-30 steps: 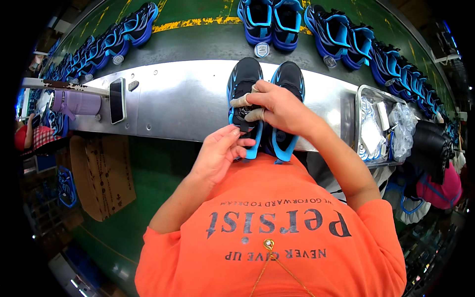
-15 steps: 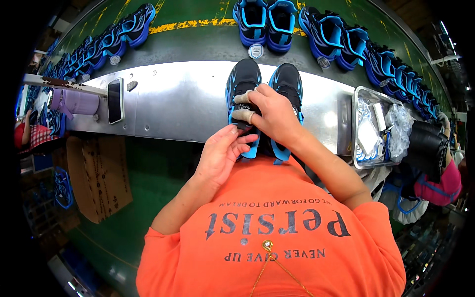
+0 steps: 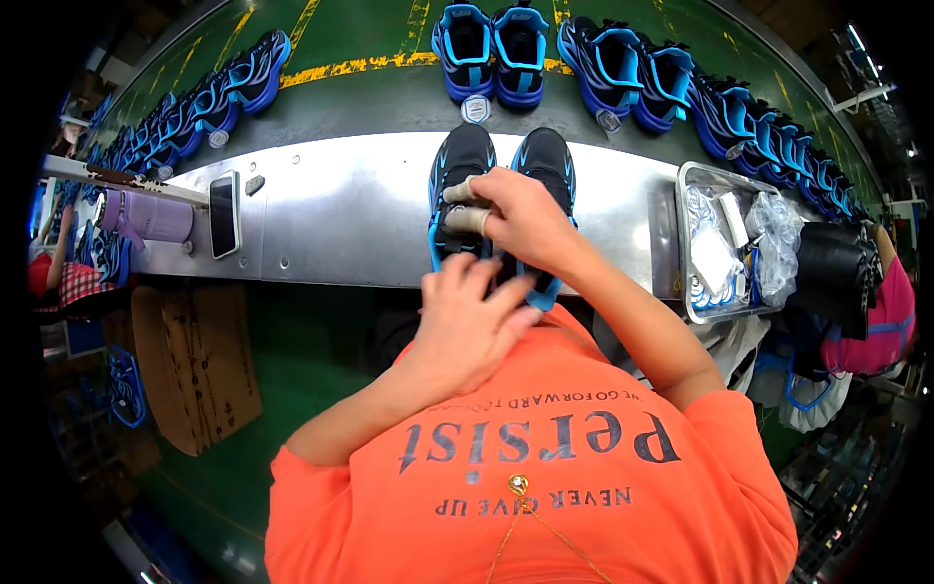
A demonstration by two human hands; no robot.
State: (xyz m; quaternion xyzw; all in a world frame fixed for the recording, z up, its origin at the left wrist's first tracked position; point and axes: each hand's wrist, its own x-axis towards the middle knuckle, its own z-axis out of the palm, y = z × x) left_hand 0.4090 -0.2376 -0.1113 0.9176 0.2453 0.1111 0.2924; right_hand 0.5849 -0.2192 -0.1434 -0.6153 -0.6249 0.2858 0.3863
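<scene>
Two black and blue sneakers, a left shoe [image 3: 461, 156] and a right shoe [image 3: 543, 154], stand side by side at the metal bench's near edge, toes pointing away from me. My right hand [image 3: 530, 219] reaches over the right shoe and grips the left shoe's upper around the tongue. Pale finger covers sit on two of its fingers; its thumb is hidden. My left hand [image 3: 467, 321] is just behind the left shoe's heel, fingers spread and partly smeared by motion. I see nothing held in it. Both hands partly hide the shoe openings.
On the metal bench [image 3: 331, 209], a phone [image 3: 225, 214] and a purple tumbler [image 3: 156, 215] stand left. A metal tray [image 3: 688, 253] of tags and plastic bags sits right. Beyond, sneakers [image 3: 518, 58] line a green conveyor [image 3: 360, 102]. A cardboard box [image 3: 209, 370] stands lower left.
My left hand has come away from the left shoe's opening, moving back and right with its fingers spreading. My right hand stays on that shoe. The whole view has shifted slightly.
</scene>
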